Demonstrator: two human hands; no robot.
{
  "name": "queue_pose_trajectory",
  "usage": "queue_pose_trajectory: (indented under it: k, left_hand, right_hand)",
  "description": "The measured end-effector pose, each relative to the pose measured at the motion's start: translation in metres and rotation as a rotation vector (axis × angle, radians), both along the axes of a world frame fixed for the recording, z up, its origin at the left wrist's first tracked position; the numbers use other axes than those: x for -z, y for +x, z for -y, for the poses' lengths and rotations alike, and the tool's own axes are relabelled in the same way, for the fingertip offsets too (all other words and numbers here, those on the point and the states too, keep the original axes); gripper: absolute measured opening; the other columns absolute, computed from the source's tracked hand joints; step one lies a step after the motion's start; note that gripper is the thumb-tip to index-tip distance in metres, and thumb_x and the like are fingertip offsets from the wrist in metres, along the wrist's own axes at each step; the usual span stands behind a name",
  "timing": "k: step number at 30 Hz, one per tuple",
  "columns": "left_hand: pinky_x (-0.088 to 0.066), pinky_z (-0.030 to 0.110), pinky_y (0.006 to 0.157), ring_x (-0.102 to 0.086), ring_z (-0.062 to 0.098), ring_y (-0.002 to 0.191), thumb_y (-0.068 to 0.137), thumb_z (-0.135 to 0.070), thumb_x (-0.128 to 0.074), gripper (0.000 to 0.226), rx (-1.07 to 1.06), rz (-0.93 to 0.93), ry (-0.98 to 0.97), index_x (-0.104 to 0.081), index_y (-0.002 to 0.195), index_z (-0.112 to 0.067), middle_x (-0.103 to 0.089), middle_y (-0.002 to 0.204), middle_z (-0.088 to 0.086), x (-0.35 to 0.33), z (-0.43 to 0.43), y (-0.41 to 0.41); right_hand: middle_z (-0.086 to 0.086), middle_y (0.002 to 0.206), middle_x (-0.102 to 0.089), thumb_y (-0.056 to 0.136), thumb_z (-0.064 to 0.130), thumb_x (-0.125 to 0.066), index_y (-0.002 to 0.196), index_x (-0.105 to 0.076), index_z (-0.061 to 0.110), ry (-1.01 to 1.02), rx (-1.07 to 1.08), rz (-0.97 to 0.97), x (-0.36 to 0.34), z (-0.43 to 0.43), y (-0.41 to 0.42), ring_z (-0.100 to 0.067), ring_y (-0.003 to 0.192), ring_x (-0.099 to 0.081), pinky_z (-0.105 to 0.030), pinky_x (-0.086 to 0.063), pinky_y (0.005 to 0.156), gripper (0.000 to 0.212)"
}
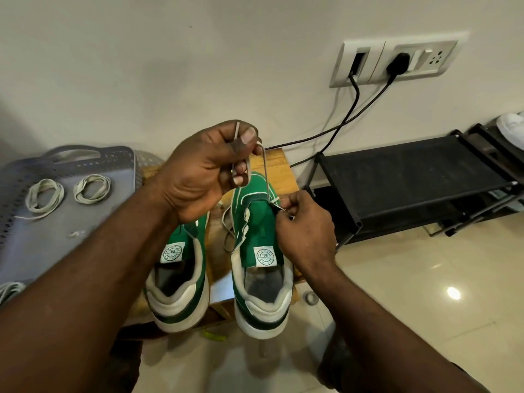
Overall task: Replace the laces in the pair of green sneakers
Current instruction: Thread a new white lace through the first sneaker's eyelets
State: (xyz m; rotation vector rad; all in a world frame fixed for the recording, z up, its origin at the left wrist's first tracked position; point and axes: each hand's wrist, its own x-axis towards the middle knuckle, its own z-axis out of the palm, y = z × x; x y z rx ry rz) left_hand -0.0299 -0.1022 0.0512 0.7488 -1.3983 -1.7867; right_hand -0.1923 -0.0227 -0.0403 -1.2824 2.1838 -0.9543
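Left hand [209,168] is raised over the pair, fingers curling round a loop of greyish lace [266,177] and gripping it; right hand [304,222] is pinching the same lace low at an eyelet near the toe end of the right-side green sneaker [261,251]. A slack tail is hanging beside that shoe's tongue. Cannot tell whether the lace is going in or coming out; probably being drawn through the eyelet. To do it well: be keeping the right pinch close to the eyelet to steady the upper, be pulling straight along the hole with the left, be keeping the lace flat and untwisted, and be watching that the loose tail isn't snagging. The left-side green sneaker [181,279] is sitting just beside it, its front hidden under the left forearm. Both shoes are resting heels toward the camera on a small wooden stool [279,168]. Left of it, a grey perforated tray [56,251] is holding two coiled off-white laces [44,195]. Behind, a pale wall [170,66] is carrying a socket panel [397,62] with black cables [354,109] plugged in; a black shoe rack [397,171] is standing on the glossy tiled floor [411,279].
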Motion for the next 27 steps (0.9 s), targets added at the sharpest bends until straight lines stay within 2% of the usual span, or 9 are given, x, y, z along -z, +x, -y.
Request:
queue_pose_trajectory:
  k: [4, 7, 9, 11, 14, 17, 21, 24, 27]
  left_hand:
    - [-0.031, 0.019, 0.041, -0.032, 0.008, 0.049, 0.107, -0.021, -0.055, 0.018, -0.076, 0.258, 0.047, -0.055, 0.090, -0.016, -0.077, 0.113, 0.007, 0.013, -0.001, -0.011]
    - [-0.027, 0.019, 0.038, -0.033, 0.007, 0.042, 0.105, -0.024, -0.060, 0.016, -0.135, 0.433, 0.184, -0.057, 0.093, -0.014, -0.074, 0.085, 0.007, 0.024, 0.002, -0.016]
    - [-0.036, 0.024, 0.048, -0.052, 0.008, 0.052, 0.100, -0.033, -0.068, 0.020, -0.144, 0.839, -0.057, -0.061, 0.093, -0.016, -0.067, 0.078, 0.001, 0.035, 0.003, -0.018]
    - [-0.046, 0.031, 0.066, -0.063, 0.016, 0.082, 0.093, -0.046, -0.074, 0.028, -0.110, 1.172, -0.287, -0.062, 0.098, -0.022, -0.066, 0.093, -0.002, 0.044, 0.000, -0.021]
    - [-0.049, 0.036, 0.074, -0.060, 0.022, 0.091, 0.085, -0.060, -0.075, 0.052, -0.012, 1.371, -0.359, -0.052, 0.114, -0.025, -0.064, 0.104, -0.001, 0.055, -0.009, -0.027]
    - [-0.046, 0.036, 0.072, -0.061, 0.026, 0.094, 0.087, -0.057, -0.076, 0.064, -0.006, 1.408, -0.395, -0.045, 0.131, -0.023, -0.065, 0.109, 0.004, 0.061, -0.012, -0.031]
    - [-0.048, 0.035, 0.069, -0.061, 0.024, 0.088, 0.091, -0.031, -0.071, 0.041, 0.034, 1.386, -0.386, -0.049, 0.124, -0.020, -0.062, 0.100, 0.005, 0.059, -0.013, -0.032]
    - [-0.041, 0.031, 0.060, -0.056, 0.016, 0.079, 0.093, -0.019, -0.066, 0.016, 0.076, 1.283, -0.371, -0.054, 0.103, -0.024, -0.058, 0.093, 0.001, 0.052, -0.009, -0.026]
    - [-0.037, 0.029, 0.058, -0.054, 0.012, 0.073, 0.093, -0.018, -0.068, 0.012, 0.068, 1.104, -0.362, -0.057, 0.094, -0.024, -0.058, 0.089, -0.001, 0.043, -0.012, -0.022]
  right_hand:
    - [0.016, 0.084, -0.065, 0.092, 0.022, -0.064, 0.095, -0.062, 0.030, 0.006, 0.003, 0.015, 0.000, 0.002, -0.001, -0.003, 0.077, -0.061, -0.028, -0.049, 0.059, 0.009]
    - [0.016, 0.089, -0.066, 0.091, 0.021, -0.066, 0.097, -0.063, 0.031, -0.027, -0.012, 0.015, 0.001, 0.000, -0.002, -0.003, 0.080, -0.062, -0.029, -0.054, 0.061, 0.011]
    - [0.016, 0.090, -0.067, 0.091, 0.019, -0.067, 0.098, -0.064, 0.030, -0.049, -0.019, 0.011, 0.002, -0.001, -0.003, -0.002, 0.081, -0.061, -0.027, -0.052, 0.061, 0.013]
    - [0.015, 0.091, -0.066, 0.092, 0.018, -0.067, 0.100, -0.065, 0.029, -0.056, -0.031, 0.025, 0.003, -0.001, -0.005, -0.003, 0.083, -0.063, -0.028, -0.054, 0.063, 0.014]
    - [0.007, 0.092, -0.070, 0.098, 0.023, -0.067, 0.103, -0.069, 0.025, -0.036, -0.044, 0.306, 0.007, 0.004, -0.014, -0.010, 0.084, -0.067, -0.032, -0.058, 0.068, 0.005]
    - [0.000, 0.098, -0.073, 0.105, 0.032, -0.061, 0.112, -0.070, 0.023, -0.016, 0.021, 0.604, 0.014, 0.014, -0.025, -0.013, 0.081, -0.067, -0.027, -0.053, 0.062, 0.015]
    - [0.004, 0.132, -0.065, 0.103, 0.023, -0.059, 0.143, -0.061, 0.039, 0.053, -0.121, 0.218, 0.026, 0.025, -0.028, -0.012, 0.108, -0.066, -0.029, -0.056, 0.086, 0.044]
    - [0.001, 0.137, -0.069, 0.104, 0.027, -0.056, 0.142, -0.064, 0.037, 0.123, -0.199, 0.156, 0.026, 0.027, -0.023, -0.019, 0.119, -0.065, -0.030, -0.051, 0.097, 0.039]
    - [-0.005, 0.127, -0.073, 0.106, 0.035, -0.051, 0.126, -0.074, 0.025, 0.150, -0.132, 0.163, 0.022, 0.028, -0.027, -0.027, 0.116, -0.066, -0.042, -0.053, 0.102, 0.032]
